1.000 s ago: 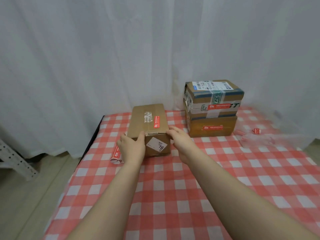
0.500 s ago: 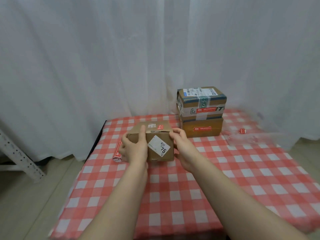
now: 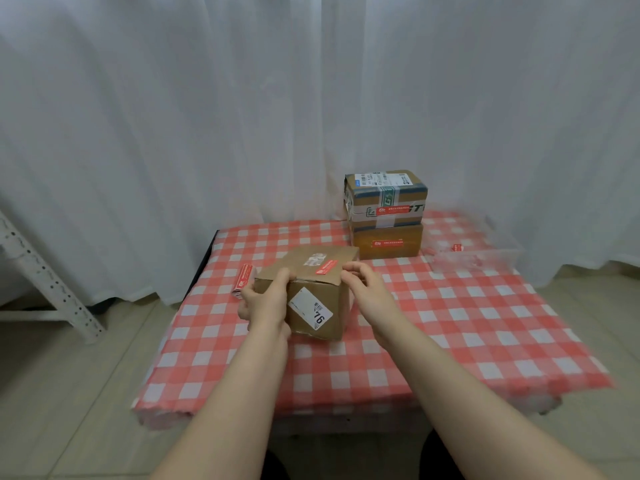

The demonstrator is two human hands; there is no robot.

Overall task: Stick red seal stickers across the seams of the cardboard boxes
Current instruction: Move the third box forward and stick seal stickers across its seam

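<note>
A brown cardboard box (image 3: 322, 271) with a white label marked 76 is lifted and tilted over the checked table (image 3: 450, 327). A red seal sticker (image 3: 326, 267) lies across its top seam. My left hand (image 3: 265, 301) grips the box's near left corner, thumb on top. My right hand (image 3: 367, 289) holds the right side, its fingers curled over the top edge. A roll of red seal stickers (image 3: 243, 280) lies on the table just left of the box.
Two sealed boxes are stacked at the back: a taped one (image 3: 386, 195) on a brown one (image 3: 388, 240), each with a red sticker. A clear plastic bag (image 3: 474, 259) with a red sticker lies at the right. White curtains hang behind; a white metal rack (image 3: 45, 282) stands left.
Both hands lifted the box off the table, pulled it toward me and turned it, so the labelled end faces me. The view pulled back, showing more floor and the table's near edge.
</note>
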